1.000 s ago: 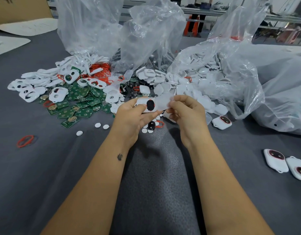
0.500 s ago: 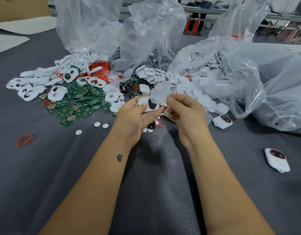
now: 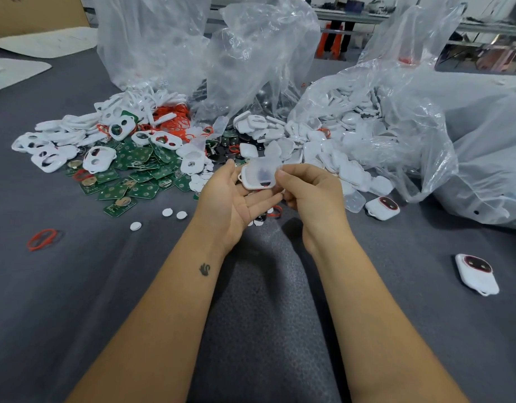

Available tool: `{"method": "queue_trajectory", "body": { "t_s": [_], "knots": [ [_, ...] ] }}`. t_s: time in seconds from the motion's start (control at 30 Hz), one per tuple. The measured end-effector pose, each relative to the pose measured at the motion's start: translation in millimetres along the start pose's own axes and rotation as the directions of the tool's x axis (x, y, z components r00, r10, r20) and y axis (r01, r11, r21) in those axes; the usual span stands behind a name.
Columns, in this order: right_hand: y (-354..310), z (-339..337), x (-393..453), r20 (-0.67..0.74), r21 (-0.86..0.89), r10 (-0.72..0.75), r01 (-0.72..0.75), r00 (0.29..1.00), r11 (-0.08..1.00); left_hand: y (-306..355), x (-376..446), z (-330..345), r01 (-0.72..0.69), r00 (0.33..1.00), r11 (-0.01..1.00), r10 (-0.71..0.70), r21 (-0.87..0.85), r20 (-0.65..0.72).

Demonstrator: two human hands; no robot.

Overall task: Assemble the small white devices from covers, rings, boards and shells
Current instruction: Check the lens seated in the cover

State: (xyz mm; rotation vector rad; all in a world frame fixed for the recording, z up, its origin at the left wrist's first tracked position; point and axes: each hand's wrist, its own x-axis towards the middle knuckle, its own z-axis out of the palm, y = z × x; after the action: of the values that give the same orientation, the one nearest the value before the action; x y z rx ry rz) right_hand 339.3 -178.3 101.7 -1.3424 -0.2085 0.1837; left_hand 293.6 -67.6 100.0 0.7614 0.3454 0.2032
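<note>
A small white device [image 3: 258, 181] with a dark oval opening sits tilted toward me at the fingertips of my left hand [image 3: 233, 202]. That hand lies palm up, with its thumb against the device's left edge. My right hand [image 3: 309, 193] pinches a translucent cover [image 3: 268, 158] between thumb and forefinger and holds it over the device's face. Behind my hands lie green boards [image 3: 140, 170], red rings [image 3: 175, 120], white shells [image 3: 53, 152] and white covers [image 3: 338, 135].
Two finished devices [image 3: 383, 207] [image 3: 477, 274] lie on the grey table [image 3: 76, 286] at the right. A loose red ring [image 3: 43, 238] and small white discs [image 3: 136, 226] lie at the left. Clear plastic bags [image 3: 251, 53] stand behind and spread right.
My right hand lifted the translucent cover and laid it over the device's face. My left hand turned palm up beneath the device. The view shifted slightly left.
</note>
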Motion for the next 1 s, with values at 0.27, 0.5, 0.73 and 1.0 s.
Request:
{"method": "queue_trajectory", "body": {
  "t_s": [0.27, 0.5, 0.73, 1.0],
  "knots": [
    [0.9, 3.6, -1.8, -0.009, -0.059, 0.011, -0.012, 1.000, 0.998, -3.4, 1.6, 0.5, -0.008, 0.999, 0.999, 0.006, 0.042, 0.033],
    [6.9, 5.9, 2.4, -0.055, -0.315, -0.115, 0.092, 0.992, 0.945, -4.0, 5.1, -1.7, -0.008, 1.000, 0.998, 0.006, 0.063, 0.029],
    [8.7, 7.5, 1.0, -0.023, -0.426, -0.163, 0.138, 0.986, 0.894, -8.8, 7.8, -1.9, -0.090, 0.996, 0.984, 0.090, 0.151, 0.006],
    [5.5, 1.5, 4.3, -0.060, -0.330, -0.131, 0.104, 0.990, 0.938, -8.1, 4.5, -3.2, -0.126, 0.992, 0.972, 0.123, 0.196, 0.024]
  ]
}}
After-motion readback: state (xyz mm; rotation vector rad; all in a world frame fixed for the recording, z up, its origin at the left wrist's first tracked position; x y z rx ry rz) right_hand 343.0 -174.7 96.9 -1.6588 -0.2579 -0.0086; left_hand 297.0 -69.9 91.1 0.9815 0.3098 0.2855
